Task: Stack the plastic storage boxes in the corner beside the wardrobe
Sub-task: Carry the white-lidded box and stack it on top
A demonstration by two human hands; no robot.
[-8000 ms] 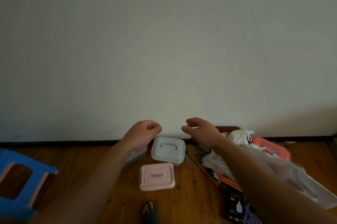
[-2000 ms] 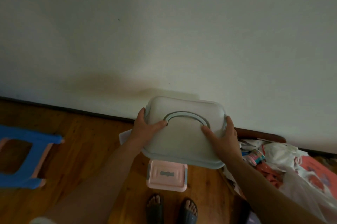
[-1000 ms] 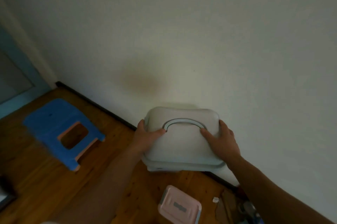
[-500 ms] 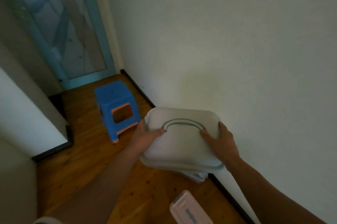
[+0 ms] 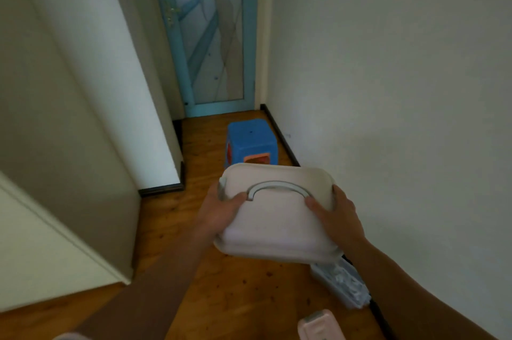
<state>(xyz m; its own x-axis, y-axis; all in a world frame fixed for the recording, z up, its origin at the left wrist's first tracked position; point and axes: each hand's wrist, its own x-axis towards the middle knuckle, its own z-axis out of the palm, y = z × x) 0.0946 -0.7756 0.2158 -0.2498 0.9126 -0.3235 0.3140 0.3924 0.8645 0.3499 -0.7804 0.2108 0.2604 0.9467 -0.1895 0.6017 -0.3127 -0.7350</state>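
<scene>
1. A pale lidded storage box point(image 5: 277, 226) is carried in the air above the wooden floor point(image 5: 235, 298), its lid facing up and tilted a little toward the camera.
2. A curved grey handle point(image 5: 277, 186) lies flat on the lid.
3. The left hand point(image 5: 219, 213) grips the box's left side, its thumb lying on the lid beside the left end of the handle.
4. The right hand point(image 5: 339, 219) grips the right side in the same way, its thumb on the lid near the handle's right end and its fingers wrapped round the edge.
5. Below the held box, a clear box point(image 5: 342, 285) with pale contents sits on the floor against the white wall point(image 5: 401, 90) on the right.
6. A pink box point(image 5: 318, 326) shows partly at the bottom edge, near the clear one.
7. A blue stool point(image 5: 252, 146) stands on the floor beyond the held box, just beside the dark skirting board point(image 5: 279, 134).
8. The pale wardrobe point(image 5: 83, 118) fills the left side.
9. At the far end stands a glazed door point(image 5: 213, 35) with a teal frame.
</scene>
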